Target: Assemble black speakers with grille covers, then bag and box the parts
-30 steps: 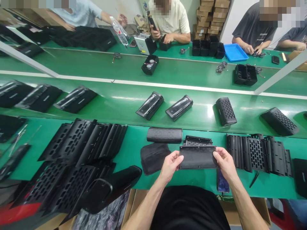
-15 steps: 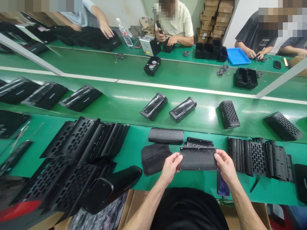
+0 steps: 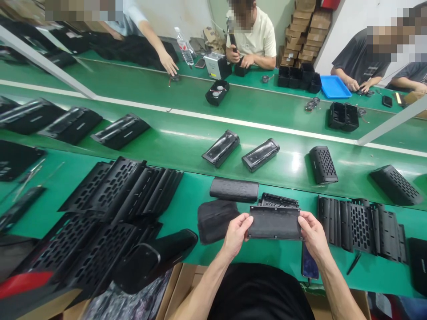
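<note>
Between my hands I hold a black rectangular speaker grille panel, its inner side towards me and dark mesh cloth across it. My left hand pinches the left end, thumb on top. At the right end my right hand grips in the same way. Just left of the panel lies a pile of black mesh cloth. Behind it rest a black rounded casing and a slotted grille panel, partly hidden by the one I hold. A phone lies beneath my right wrist.
Stacked grille panels stand at left and right. A black speaker body lies at front left. Assembled speakers sit along the green conveyor. Several people work across it. A slanted white post rises at left.
The view has shifted slightly. My hands keep the panel in nearly the same place. Across the line, a co-worker's hand at left has reached out to a small wired part on the belt.
</note>
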Motion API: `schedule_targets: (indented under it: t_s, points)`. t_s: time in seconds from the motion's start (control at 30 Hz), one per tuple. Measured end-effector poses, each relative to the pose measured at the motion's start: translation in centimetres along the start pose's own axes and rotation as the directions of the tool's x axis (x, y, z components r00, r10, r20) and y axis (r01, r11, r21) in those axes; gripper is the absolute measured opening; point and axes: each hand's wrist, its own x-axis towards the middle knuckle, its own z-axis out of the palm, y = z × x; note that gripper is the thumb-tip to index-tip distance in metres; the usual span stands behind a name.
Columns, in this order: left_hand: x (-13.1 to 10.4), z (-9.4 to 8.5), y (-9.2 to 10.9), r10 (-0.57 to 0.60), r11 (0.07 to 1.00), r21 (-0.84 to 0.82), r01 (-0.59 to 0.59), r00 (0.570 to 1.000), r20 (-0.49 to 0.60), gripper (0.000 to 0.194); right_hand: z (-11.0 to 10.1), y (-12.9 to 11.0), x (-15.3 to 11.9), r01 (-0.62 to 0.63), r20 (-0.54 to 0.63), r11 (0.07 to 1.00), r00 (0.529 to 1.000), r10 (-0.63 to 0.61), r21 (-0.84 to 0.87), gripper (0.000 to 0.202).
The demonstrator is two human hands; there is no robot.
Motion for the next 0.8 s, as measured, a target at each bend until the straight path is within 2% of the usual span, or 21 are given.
schedule_targets:
  t_s: [0.47, 0.6, 0.63, 0.7, 0.73, 0.8]
  points:
    - [0.0, -0.7, 0.4, 0.031, 0.998, -0.06, -0.032, 0.999, -0.019, 0.054, 1.8, -1.5, -0.1, 0.009, 0.058, 1.0, 0.998, -0.008, -0.01, 0.049]
    - [-0.1, -1.2, 0.7, 0.043, 0.98, -0.193, -0.044, 0.999, -0.007, 0.054, 2.3, -2.0, 0.2, -0.018, 0.088, 0.999, 0.996, 0.016, 0.028, 0.048]
    - [-0.1, -1.4, 0.9, 0.021, 0.964, -0.264, -0.012, 0.999, 0.029, 0.054, 2.5, -2.3, 0.3, -0.031, 0.102, 0.999, 0.994, 0.027, 0.041, 0.048]
    - [0.1, -1.8, 1.5, -0.07, 0.906, -0.402, 0.135, 0.983, 0.172, 0.058, 3.0, -3.0, 0.7, -0.059, 0.145, 0.997, 0.988, 0.051, 0.058, 0.046]
    - [0.2, -2.0, 1.8, -0.126, 0.864, -0.443, 0.239, 0.955, 0.269, 0.062, 3.3, -3.4, 0.9, -0.075, 0.178, 0.996, 0.982, 0.063, 0.058, 0.044]
    - [0.8, -2.3, 2.1, -0.214, 0.784, -0.448, 0.429, 0.865, 0.453, 0.068, 4.1, -4.5, 1.4, -0.112, 0.277, 0.993, 0.956, 0.101, 0.025, 0.042]
